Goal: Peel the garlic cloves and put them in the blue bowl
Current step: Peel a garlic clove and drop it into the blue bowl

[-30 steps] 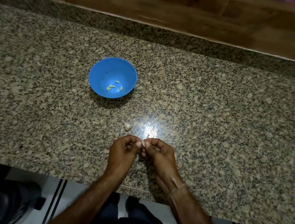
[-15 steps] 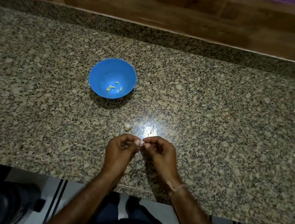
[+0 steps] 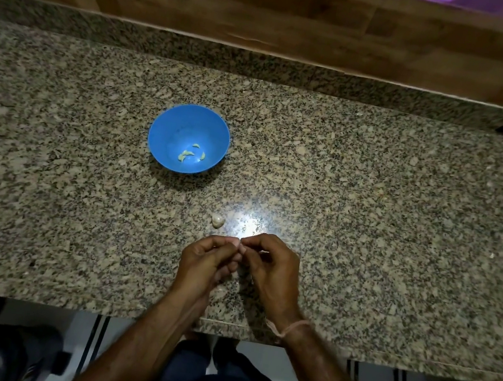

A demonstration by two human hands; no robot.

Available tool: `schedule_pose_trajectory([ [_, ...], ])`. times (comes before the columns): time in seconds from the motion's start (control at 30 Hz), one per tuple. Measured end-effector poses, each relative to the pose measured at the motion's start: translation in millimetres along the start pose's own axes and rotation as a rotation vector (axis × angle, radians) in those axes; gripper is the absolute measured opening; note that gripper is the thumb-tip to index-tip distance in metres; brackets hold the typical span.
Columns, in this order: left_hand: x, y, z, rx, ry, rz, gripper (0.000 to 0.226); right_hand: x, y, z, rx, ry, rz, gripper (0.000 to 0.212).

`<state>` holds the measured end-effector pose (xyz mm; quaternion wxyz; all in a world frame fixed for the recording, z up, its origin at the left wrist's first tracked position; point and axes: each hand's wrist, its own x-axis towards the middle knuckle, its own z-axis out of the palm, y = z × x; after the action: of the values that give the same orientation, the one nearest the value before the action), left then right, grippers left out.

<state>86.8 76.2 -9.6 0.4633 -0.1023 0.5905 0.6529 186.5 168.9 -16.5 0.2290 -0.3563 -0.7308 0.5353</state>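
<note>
Pale garlic clove [image 3: 240,248], mostly hidden, pinched between the curled fingertips of left hand [image 3: 205,259] and right hand [image 3: 273,267], near the front edge of the granite counter [image 3: 400,227]; second clove [image 3: 217,220] lies just beyond them; blue bowl [image 3: 171,127], farther back and left, holds peeled cloves [image 3: 187,156].

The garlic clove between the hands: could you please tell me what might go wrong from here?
The pinched clove, barely visible between the left hand and right hand, could slip and drop past the close near edge of the counter. Either hand might also knock the loose clove lying just beyond them.
</note>
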Motion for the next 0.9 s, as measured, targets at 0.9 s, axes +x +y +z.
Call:
schedule_pose_trajectory([
  [0.9,1.9,15.5,-32.0,0.591,-0.193,0.358,0.019,-15.4,-15.0,26.2,0.048,0.082,0.142,0.013],
])
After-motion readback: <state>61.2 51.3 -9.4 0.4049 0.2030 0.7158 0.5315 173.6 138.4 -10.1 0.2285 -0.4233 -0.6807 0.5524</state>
